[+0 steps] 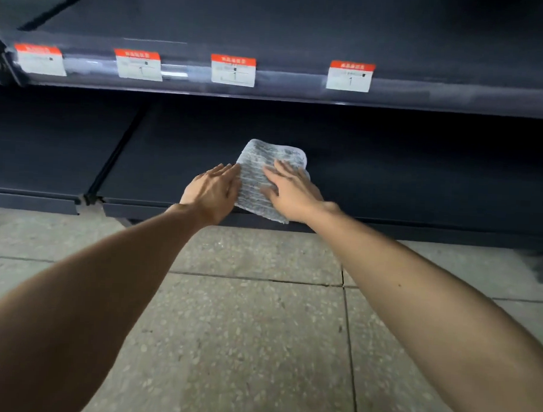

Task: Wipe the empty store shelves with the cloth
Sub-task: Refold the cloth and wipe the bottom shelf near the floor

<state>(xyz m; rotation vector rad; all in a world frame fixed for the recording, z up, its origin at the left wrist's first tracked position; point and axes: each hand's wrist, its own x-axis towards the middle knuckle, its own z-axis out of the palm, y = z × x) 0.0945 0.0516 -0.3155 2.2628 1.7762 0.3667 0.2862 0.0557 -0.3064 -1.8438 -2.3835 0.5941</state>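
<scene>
Beneath the right hand [291,192], cloth [255,173] touches the left hand [213,192].

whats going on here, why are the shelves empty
A person is wiping the dark lower shelf with a grey-white cloth. The right hand lies flat on the cloth with its fingers spread, and the left hand rests with straight fingers at the cloth's left edge. The cloth's near corner reaches the shelf's front edge. Four red-and-white price labels sit on the shelf rail above.
</scene>
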